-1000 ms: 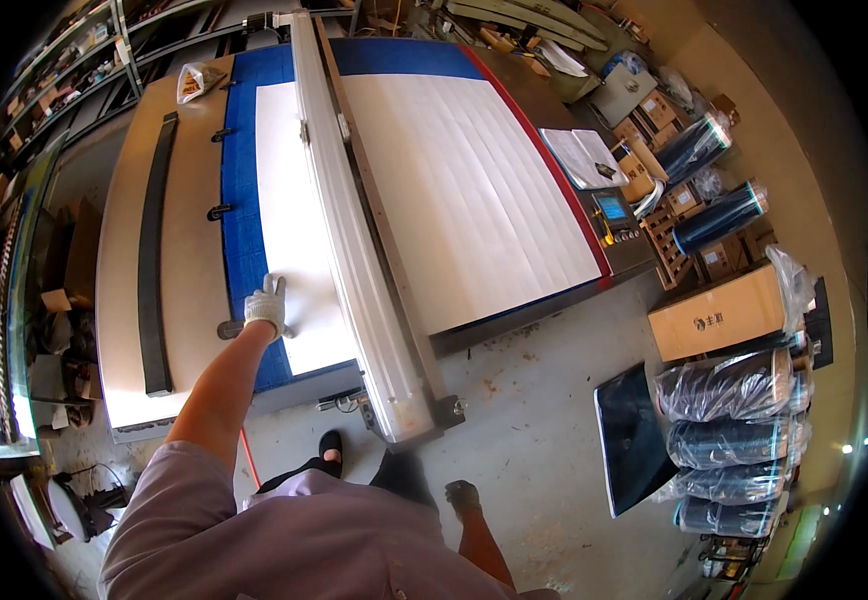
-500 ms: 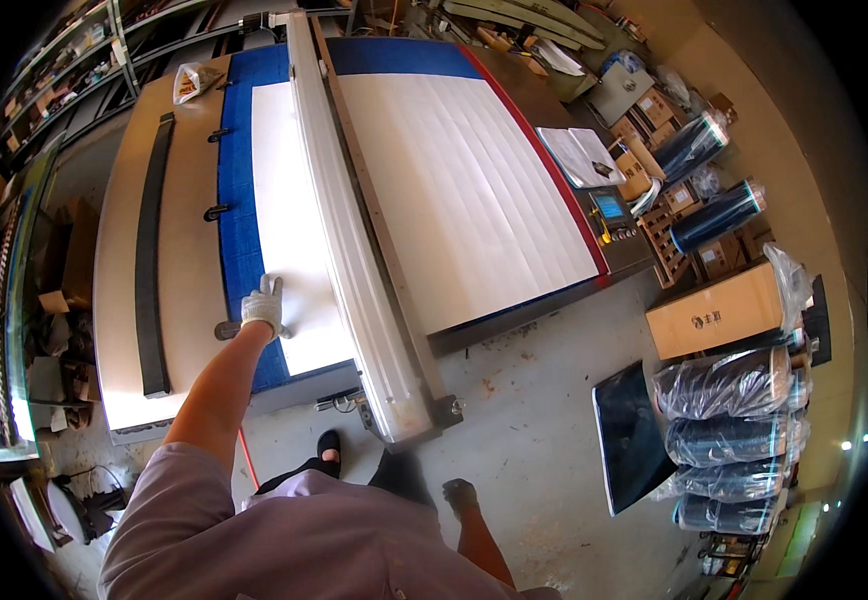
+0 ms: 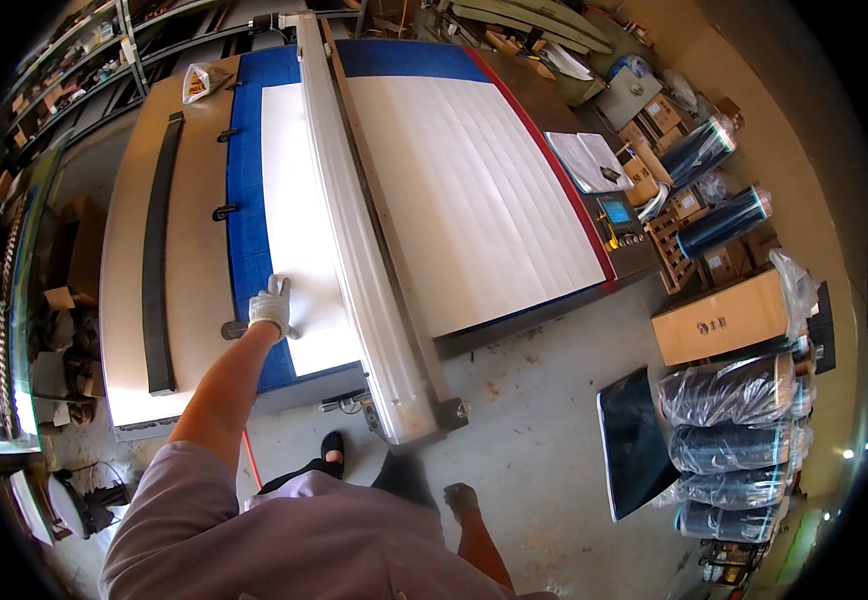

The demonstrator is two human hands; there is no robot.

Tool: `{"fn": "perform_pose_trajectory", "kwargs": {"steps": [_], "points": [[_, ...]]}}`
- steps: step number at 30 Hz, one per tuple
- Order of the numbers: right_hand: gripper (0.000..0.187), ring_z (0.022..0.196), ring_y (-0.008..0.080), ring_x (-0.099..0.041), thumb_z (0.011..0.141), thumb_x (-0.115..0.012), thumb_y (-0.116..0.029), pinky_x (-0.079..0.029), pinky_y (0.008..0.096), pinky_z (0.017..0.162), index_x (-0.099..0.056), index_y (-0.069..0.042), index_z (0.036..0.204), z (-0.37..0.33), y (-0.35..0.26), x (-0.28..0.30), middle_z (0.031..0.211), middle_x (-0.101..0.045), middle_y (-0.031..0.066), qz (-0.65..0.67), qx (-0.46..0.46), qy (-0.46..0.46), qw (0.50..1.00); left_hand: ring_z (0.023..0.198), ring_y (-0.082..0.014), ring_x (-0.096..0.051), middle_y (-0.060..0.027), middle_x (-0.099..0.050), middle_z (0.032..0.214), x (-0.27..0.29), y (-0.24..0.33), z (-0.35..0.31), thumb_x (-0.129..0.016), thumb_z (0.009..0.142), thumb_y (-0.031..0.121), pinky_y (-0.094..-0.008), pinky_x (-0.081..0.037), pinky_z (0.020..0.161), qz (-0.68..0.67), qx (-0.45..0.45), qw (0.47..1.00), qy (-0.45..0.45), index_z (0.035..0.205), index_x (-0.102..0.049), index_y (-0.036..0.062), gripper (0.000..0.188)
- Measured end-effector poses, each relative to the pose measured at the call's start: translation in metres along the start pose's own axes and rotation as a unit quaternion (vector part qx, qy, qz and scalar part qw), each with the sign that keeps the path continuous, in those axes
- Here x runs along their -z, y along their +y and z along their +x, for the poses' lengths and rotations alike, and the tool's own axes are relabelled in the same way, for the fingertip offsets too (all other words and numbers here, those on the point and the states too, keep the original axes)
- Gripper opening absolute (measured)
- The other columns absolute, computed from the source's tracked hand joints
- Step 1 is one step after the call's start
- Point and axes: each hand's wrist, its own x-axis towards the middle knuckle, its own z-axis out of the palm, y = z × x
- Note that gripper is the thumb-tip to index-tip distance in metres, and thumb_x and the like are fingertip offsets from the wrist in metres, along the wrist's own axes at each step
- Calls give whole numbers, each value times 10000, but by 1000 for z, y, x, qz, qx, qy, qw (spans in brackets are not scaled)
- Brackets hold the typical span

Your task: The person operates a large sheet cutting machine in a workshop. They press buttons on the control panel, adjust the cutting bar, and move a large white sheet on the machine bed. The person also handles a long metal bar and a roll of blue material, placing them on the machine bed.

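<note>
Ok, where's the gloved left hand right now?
In the head view, the left hand lies flat on the left edge of the white sheet, beside the blue mat, left of the long grey beam.

White sheet (image 3: 299,230): long, flat, plain white panel; lies flat on blue bed (image 3: 246,220) of large cutting table, long side parallel to grey gantry beam (image 3: 354,240) just at its right; near end reaches almost to table front edge, far end runs toward back of table; left edge leaves strip of blue bed visible; left hand (image 3: 271,306) in white work glove rests, fingers spread, on left edge of sheet near its front end.
</note>
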Motion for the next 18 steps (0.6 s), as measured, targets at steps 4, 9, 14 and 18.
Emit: {"fn": "perform_pose_trajectory", "kwargs": {"steps": [4,9,14,18], "points": [[183,704,168,-613,902,-611,-125,-502,294,651,-665,17,1005,0,2,0,848,-676,91,-15,2,3,1000,1274,-346,-499,-199,-95,1613,1,-1,-2,-910,545,503,-434,-479,954,-2,-7,1000,1,1557,-108,95,1354],[173,687,168,-606,905,-605,-97,-497,303,635,-663,27,1011,-2,9,-4,849,-674,91,57,-14,16,998,1269,-343,-504,-198,-100,1613,4,1,-4,-905,555,505,-431,-477,956,-2,-7,1000,1,1559,-105,105,1345],[174,674,160,-599,887,-624,-95,-495,303,614,-658,33,1000,5,30,-10,830,-664,92,92,31,17,995,1275,-357,-496,-198,-126,1605,-5,-4,3,-916,507,532,-438,-476,981,-2,1,1000,5,1554,-99,97,1397],[169,657,153,-587,882,-627,-99,-492,296,605,-654,28,990,5,27,-11,799,-652,86,68,32,10,997,1263,-335,-510,-197,-126,1607,-2,-1,1,-912,523,525,-428,-478,967,1,5,1000,3,1555,-115,107,1369]]}}
